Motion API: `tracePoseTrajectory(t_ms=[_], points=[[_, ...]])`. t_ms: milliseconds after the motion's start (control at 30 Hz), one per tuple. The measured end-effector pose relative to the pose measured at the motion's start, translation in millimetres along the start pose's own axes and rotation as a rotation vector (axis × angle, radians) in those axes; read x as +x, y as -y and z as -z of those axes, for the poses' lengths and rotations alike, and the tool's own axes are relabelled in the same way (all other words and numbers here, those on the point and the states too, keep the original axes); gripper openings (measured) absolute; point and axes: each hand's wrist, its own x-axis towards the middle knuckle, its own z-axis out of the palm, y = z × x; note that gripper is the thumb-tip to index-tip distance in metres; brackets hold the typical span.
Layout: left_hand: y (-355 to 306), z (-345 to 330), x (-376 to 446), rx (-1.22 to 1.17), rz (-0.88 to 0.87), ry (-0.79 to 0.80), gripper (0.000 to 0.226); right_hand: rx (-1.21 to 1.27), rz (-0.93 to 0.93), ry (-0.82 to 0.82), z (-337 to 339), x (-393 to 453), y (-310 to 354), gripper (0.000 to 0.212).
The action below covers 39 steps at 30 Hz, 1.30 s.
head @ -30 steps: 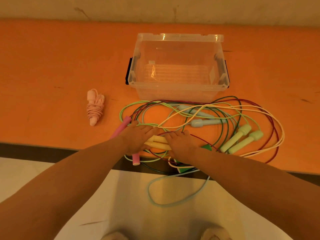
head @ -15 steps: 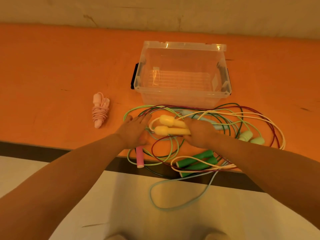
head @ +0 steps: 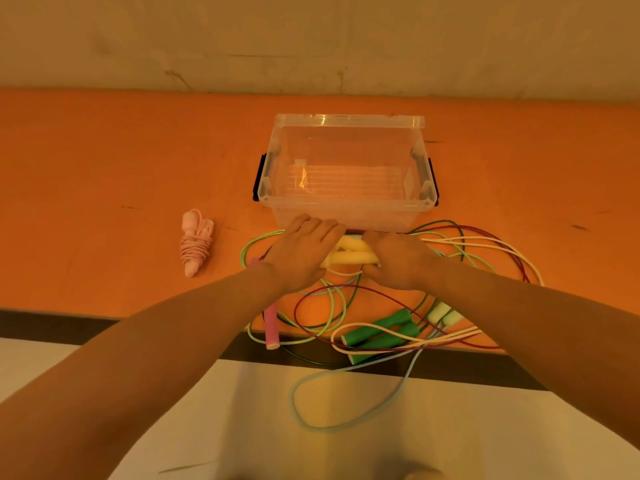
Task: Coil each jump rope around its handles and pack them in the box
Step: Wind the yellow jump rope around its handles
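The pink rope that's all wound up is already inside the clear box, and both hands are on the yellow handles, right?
Not quite. The head view shows the wound-up pink rope lying on the orange table, left of the clear box, not inside it. Both the left hand and right hand are on the yellow handles.
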Motion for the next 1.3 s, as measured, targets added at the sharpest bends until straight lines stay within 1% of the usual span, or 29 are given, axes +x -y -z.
tracePoseTrajectory(t_ms=[133, 200, 267, 300, 400, 433, 500, 600, 667, 733, 800, 867, 933, 1000, 1033, 1067, 1133, 1200, 1233, 1267, 1300], points=[[-4, 14, 10, -0.113, 0.110, -0.056, 0.070, 0.144, 0.042, -0.060, 14, -1, -7, 0.045], [-6, 17, 14, -0.053, 0.161, -0.069, 0.067, 0.192, 0.072, -0.121, 24, 0, -9, 0.043], [-8, 17, 19, 0.028, 0.201, -0.058, 0.068, 0.176, 0.100, -0.154, 32, 2, -9, 0.041], [-11, 18, 23, 0.031, 0.211, -0.048, 0.066, 0.156, 0.121, -0.164, 34, 4, -8, 0.041], [-17, 20, 32, -0.056, 0.258, 0.015, 0.046, 0.116, 0.173, -0.201, 35, 6, -4, 0.045], [-17, 20, 33, -0.065, 0.275, 0.034, 0.040, 0.130, 0.175, -0.220, 35, 6, -4, 0.048], [-13, 20, 30, -0.072, 0.280, 0.018, 0.034, 0.200, 0.169, -0.286, 34, 5, -5, 0.053], [-6, 19, 25, -0.115, 0.326, -0.073, 0.032, 0.304, 0.095, -0.342, 29, 5, -13, 0.063], [-3, 19, 26, -0.240, 0.335, -0.177, 0.027, 0.322, 0.027, -0.312, 20, 6, -18, 0.065], [-7, 28, 32, -0.483, 0.377, -0.262, 0.016, 0.376, -0.009, -0.258, 10, 6, -18, 0.068], [-16, 39, 39, -0.751, 0.540, -0.335, 0.011, 0.462, -0.003, -0.201, 3, 7, -13, 0.078], [-25, 47, 45, -0.977, 0.711, -0.358, 0.015, 0.537, 0.026, -0.140, 0, 10, -4, 0.090], [-31, 49, 50, -1.150, 0.775, -0.377, 0.018, 0.638, 0.062, -0.116, -1, 14, 6, 0.097], [-36, 50, 52, -1.235, 0.811, -0.388, 0.019, 0.784, 0.087, -0.116, -3, 18, 18, 0.092], [-38, 50, 53, -1.264, 0.840, -0.393, 0.021, 0.854, 0.073, -0.127, -5, 20, 23, 0.086], [-39, 50, 53, -1.289, 0.869, -0.401, 0.020, 0.910, 0.037, -0.140, -6, 21, 27, 0.077], [-37, 51, 53, -1.322, 0.903, -0.416, 0.014, 0.977, -0.027, -0.162, -7, 23, 31, 0.053], [-32, 51, 53, -1.320, 0.886, -0.409, 0.011, 0.977, -0.040, -0.152, -8, 23, 32, 0.030], [-28, 50, 53, -1.328, 0.872, -0.408, 0.016, 0.937, -0.041, -0.159, -9, 23, 31, 0.022], [-25, 49, 52, -1.346, 0.867, -0.416, 0.028, 0.880, -0.037, -0.186, -9, 23, 30, 0.019], [-21, 46, 51, -1.363, 0.879, -0.427, 0.047, 0.823, -0.031, -0.218, -9, 23, 28, 0.019]])
